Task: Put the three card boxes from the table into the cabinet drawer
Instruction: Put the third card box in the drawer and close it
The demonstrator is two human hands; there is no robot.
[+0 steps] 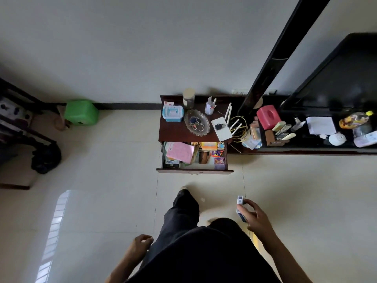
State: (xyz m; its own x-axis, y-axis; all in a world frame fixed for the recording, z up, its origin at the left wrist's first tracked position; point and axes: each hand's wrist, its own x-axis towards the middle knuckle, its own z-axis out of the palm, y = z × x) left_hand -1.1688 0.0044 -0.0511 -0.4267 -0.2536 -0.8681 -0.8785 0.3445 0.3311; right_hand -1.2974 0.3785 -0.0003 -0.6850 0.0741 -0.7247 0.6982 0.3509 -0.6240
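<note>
My right hand (256, 218) grips a blue and white card box (240, 207), held over the floor at the lower right, well short of the cabinet. The cabinet drawer (193, 170) stands pulled out in front of me, full of papers, a pink sheet and colourful boxes; two small card boxes (219, 158) lie at its right side. My left hand (141, 243) hangs by my leg with its fingers curled and nothing in it.
The dark wooden cabinet top (173, 131) carries a blue plastic case (173, 113), a glass dish (196, 122), a jar and a router (221, 128). A black TV stand (306, 150) with clutter runs to the right. A green stool (81, 112) stands far left.
</note>
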